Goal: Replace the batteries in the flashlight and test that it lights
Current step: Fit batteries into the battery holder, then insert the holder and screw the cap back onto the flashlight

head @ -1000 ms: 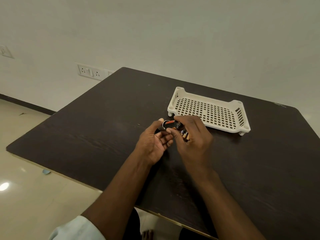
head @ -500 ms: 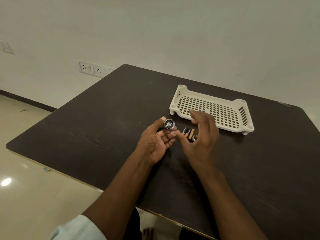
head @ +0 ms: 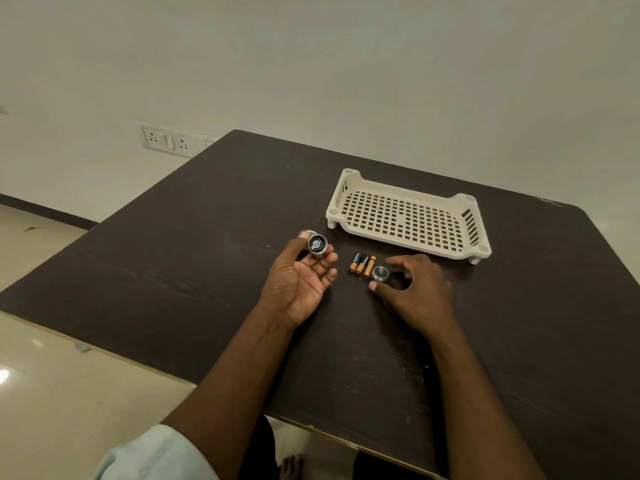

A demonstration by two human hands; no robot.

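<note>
Holding the flashlight [head: 316, 243] in the left hand [head: 300, 285], open end toward the camera, left of the batteries [head: 362, 264] on the table [head: 194, 258]. Right hand [head: 415, 289] hovers spread, empty, around the cap [head: 380, 274] just right of them. I'd pinch the cap's rim lightly, then thread it straight, no forcing.

On the table [head: 173, 271], three batteries [head: 362, 264] lie mid-frame; the cap [head: 380, 274] just right of them; the tray [head: 408, 216] behind, upper right.
</note>
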